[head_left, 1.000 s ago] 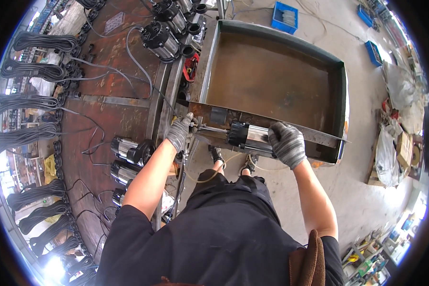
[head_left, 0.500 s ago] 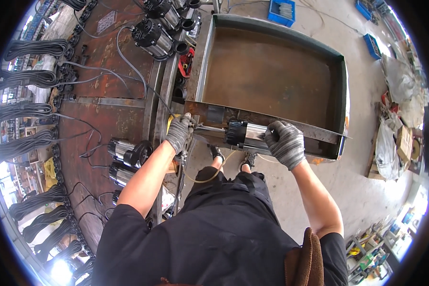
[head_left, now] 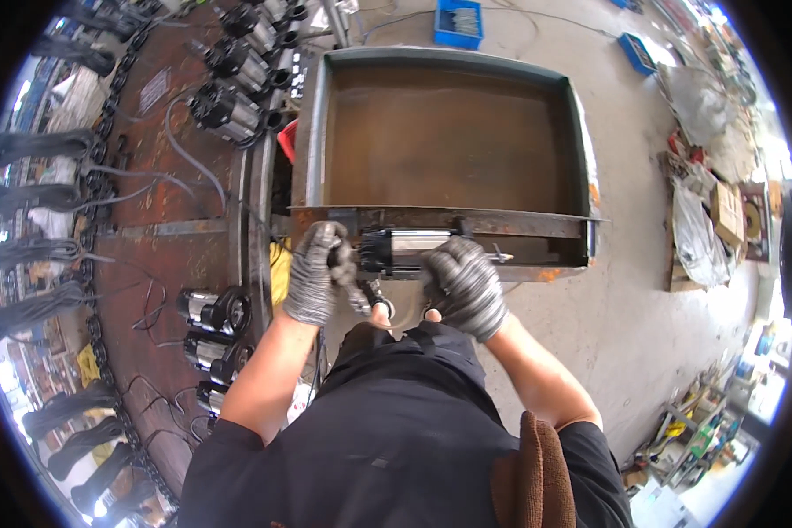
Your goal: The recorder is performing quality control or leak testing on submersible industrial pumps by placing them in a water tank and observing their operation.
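A silver-and-black submersible pump [head_left: 418, 240] lies on its side along the near edge of a metal tank [head_left: 317, 132]. My right hand [head_left: 466, 286], in a grey striped glove, is curled over the near side of its silver body, the fingertips hidden. Beside the pump's black left end is my gloved left hand [head_left: 317, 273], closed, its fingers bent inward. Dark, blurred parts hang just below these fingers, and I cannot make out what they hold. At the pump's right end a small brass-coloured fitting [head_left: 502, 257] sticks out over the tank's narrow trough.
On the left stands a rusty workbench [head_left: 163, 202] with several pumps [head_left: 229, 114] and trailing cables. Coiled black cables [head_left: 44, 145] line its far side. A blue bin [head_left: 458, 24] sits beyond the tank. Bagged goods and a carton [head_left: 728, 214] lie at the right.
My right hand has moved left and nearer along the pump. The left hand has turned more upright, its fingers now beside the pump's black end. The whole view has shifted.
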Demonstrator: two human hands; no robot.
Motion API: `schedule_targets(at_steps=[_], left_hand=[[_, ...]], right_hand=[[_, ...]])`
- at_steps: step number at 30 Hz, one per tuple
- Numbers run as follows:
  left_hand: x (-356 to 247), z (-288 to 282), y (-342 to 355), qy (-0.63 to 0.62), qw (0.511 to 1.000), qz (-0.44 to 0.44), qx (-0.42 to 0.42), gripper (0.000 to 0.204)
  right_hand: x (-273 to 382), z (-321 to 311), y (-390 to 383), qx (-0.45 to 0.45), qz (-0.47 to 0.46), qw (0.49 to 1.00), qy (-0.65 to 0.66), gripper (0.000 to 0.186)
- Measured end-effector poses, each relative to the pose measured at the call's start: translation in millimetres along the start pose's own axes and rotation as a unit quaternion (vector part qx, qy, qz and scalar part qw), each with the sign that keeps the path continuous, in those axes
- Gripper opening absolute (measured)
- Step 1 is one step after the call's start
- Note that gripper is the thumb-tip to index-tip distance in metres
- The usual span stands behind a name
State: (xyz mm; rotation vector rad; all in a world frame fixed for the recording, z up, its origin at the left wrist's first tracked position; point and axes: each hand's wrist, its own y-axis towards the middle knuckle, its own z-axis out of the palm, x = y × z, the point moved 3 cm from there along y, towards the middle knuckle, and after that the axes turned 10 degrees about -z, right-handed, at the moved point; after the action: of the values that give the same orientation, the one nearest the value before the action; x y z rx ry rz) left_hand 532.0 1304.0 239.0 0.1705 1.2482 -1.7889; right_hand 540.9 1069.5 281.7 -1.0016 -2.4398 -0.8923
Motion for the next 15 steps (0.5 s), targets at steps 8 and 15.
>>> schedule_targets(at_steps=[8, 15], left_hand=[[72, 180, 27, 0.047, 0.978, -0.038, 0.201, 0.036], [65, 187, -8, 0.316, 0.898, -0.034, 0.303, 0.029]], right_hand=[[-27, -60, -81, 0.122, 0.343, 0.927, 0.091, 0.043], [-174, -131, -267, -0.044, 0.576, 0.807, -0.126, 0.040]])
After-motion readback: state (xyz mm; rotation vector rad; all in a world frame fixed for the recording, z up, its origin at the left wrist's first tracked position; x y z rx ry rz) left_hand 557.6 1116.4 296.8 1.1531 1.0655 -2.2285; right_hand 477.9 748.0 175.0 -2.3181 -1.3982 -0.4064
